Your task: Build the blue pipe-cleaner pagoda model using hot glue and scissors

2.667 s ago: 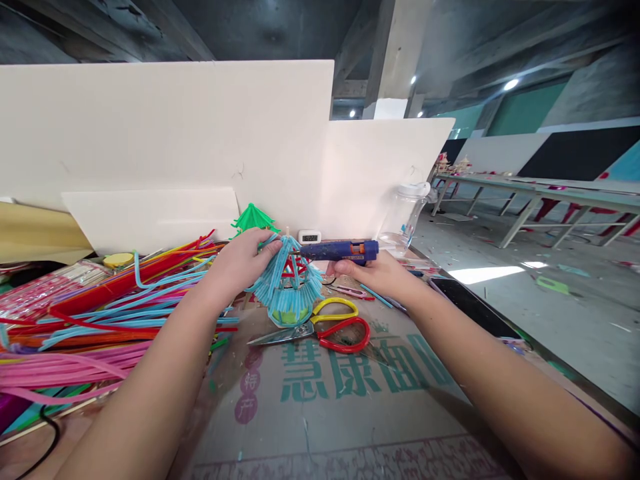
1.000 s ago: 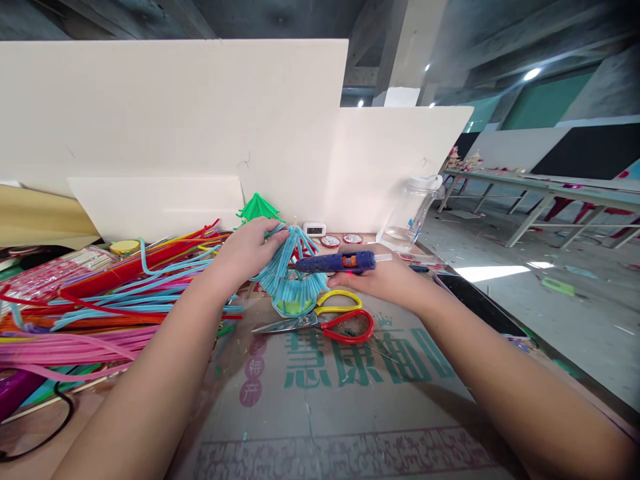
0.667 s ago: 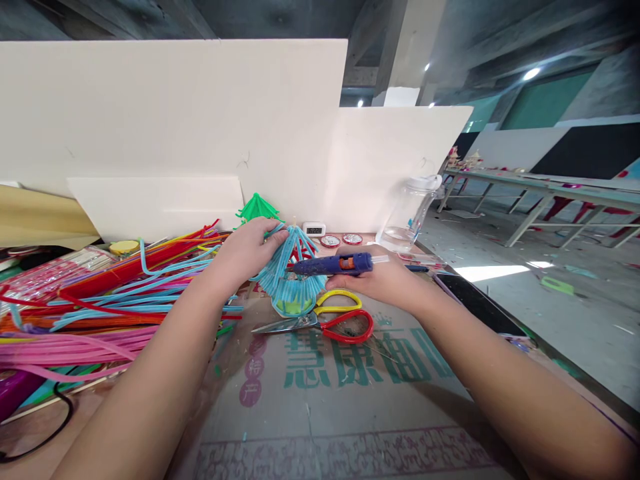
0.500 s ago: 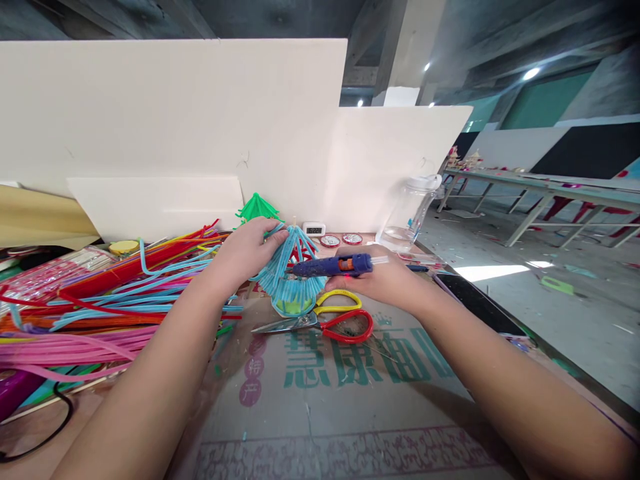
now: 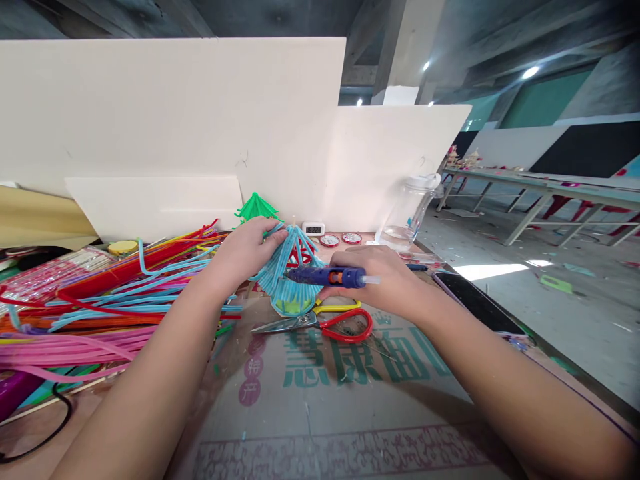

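Gripped in the right hand's [image 5: 389, 268] curled fingers, the dark-blue plastic glue gun [image 5: 327, 276] sits lower than a moment ago, its nozzle now at the light-blue fuzzy-strip cone [image 5: 283, 265] behind the red-and-yellow-handled metal scissors [image 5: 347, 328], whose upper left side the left hand [image 5: 254, 247] pinches between closed thumb and fingers, that is, the cone's.

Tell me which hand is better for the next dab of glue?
Probably the right hand: it holds the blue glue gun, aimed at the light-blue craft. The left hand is busy holding the craft's side.

Left fingers [image 5: 277, 236] pinch the blue craft piece [image 5: 293, 293]; right fingers [image 5: 345, 257] grip the glue gun [image 5: 349, 277].
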Available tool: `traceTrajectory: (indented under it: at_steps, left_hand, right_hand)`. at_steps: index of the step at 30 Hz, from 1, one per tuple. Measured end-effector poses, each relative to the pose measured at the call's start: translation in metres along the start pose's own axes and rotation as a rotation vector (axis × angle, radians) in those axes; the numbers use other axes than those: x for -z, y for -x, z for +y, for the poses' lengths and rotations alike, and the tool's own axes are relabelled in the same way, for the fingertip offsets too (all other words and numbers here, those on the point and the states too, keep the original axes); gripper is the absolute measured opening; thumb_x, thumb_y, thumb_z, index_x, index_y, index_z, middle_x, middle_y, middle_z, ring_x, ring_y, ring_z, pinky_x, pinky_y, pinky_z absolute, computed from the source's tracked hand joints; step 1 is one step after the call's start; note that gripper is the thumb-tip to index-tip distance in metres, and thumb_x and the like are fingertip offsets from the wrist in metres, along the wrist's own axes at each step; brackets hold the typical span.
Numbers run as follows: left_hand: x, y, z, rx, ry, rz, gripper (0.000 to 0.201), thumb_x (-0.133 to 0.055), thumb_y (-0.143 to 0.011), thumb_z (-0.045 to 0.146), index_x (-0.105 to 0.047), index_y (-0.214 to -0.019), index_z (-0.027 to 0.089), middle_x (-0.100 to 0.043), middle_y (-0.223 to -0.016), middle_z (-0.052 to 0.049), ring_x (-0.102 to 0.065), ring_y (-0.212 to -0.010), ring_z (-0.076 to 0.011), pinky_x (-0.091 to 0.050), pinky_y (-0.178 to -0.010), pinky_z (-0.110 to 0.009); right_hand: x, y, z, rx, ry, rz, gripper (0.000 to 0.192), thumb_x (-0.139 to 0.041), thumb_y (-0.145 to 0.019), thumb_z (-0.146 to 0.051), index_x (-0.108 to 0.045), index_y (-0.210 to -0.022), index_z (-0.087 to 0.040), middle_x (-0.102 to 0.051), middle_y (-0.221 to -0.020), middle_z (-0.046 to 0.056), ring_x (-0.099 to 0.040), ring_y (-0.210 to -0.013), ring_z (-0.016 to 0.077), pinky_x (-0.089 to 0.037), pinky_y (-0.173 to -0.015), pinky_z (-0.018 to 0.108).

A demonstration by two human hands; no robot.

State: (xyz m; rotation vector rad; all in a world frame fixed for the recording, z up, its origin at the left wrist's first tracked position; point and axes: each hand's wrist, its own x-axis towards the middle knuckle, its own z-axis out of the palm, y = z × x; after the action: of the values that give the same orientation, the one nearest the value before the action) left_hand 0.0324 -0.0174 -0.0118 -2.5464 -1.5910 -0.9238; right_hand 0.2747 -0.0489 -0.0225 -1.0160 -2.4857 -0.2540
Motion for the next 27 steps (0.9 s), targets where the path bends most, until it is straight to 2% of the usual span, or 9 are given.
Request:
traceTrajectory:
  at_steps: [10, 18, 27]
  left_hand:
    - [-0.0015, -0.0011, -0.0023, -0.007, 0.003, 0.007, 0.035, -0.038, -0.096, 0.044, -0.059, -0.083, 0.019, -0.062, -0.088, -0.004, -0.056, -0.086, -0.0216, -0.038, -0.071, -0.031]
    - [-0.0008, 0.0004, -0.0024, 0.010, -0.008, -0.001, 0.035, -0.039, -0.096, 0.044, -0.061, -0.086, 0.018, -0.063, -0.090, -0.005, -0.057, -0.086, -0.0220, -0.038, -0.072, -0.032]
    - [-0.0022, -0.0001, -0.0031, -0.005, -0.006, 0.010, 0.035, -0.039, -0.096, 0.044, -0.061, -0.088, 0.018, -0.062, -0.090, -0.005, -0.056, -0.085, -0.0215, -0.039, -0.073, -0.032]
  right_hand:
    - [0.0029, -0.0013, -0.0002, -0.028, -0.091, -0.021, 0.039, -0.073, -0.076, -0.056, -0.065, -0.075, -0.018, -0.064, -0.065, -0.001, -0.053, -0.057, 0.0134, -0.025, -0.056, 0.025]
    - [0.0035, -0.0007, -0.0039, -0.037, -0.059, -0.031, 0.039, -0.072, -0.076, -0.057, -0.064, -0.074, -0.019, -0.063, -0.064, -0.001, -0.051, -0.056, 0.0132, -0.024, -0.056, 0.025]
    - [0.0065, -0.0006, 0.0017, -0.061, -0.036, 0.019, 0.046, -0.059, -0.085, -0.063, -0.060, -0.071, -0.019, -0.064, -0.065, 0.001, -0.052, -0.056, 0.0136, -0.024, -0.056, 0.027]
